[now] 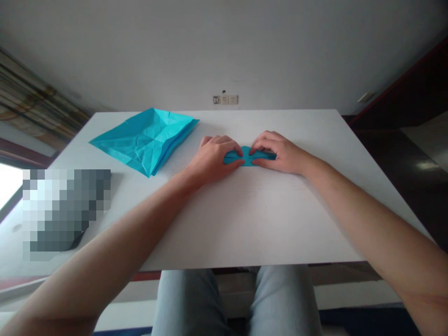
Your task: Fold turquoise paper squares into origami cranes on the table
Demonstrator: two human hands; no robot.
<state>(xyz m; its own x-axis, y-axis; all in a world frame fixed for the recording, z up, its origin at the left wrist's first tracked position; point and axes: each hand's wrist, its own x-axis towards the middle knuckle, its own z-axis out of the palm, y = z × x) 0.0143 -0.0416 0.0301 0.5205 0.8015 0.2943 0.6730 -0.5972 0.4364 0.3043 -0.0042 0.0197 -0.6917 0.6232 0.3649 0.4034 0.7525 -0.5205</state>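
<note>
A small folded piece of blue paper (248,159) lies on the white table between my two hands. My left hand (219,156) grips its left end, thumb along the near edge and index finger on top. From the other side my right hand (275,153) pinches the right end the same way, its fingertips close to those of the left. The middle of the paper shows between them, with a low peak on its far edge; both ends are partly covered by my fingers.
Left of my hands lies a larger creased blue paper sheet (143,140), folded in layers. A pixelated grey object (66,210) sits at the table's left side. The white table (252,224) reaches the wall, which has sockets (225,100).
</note>
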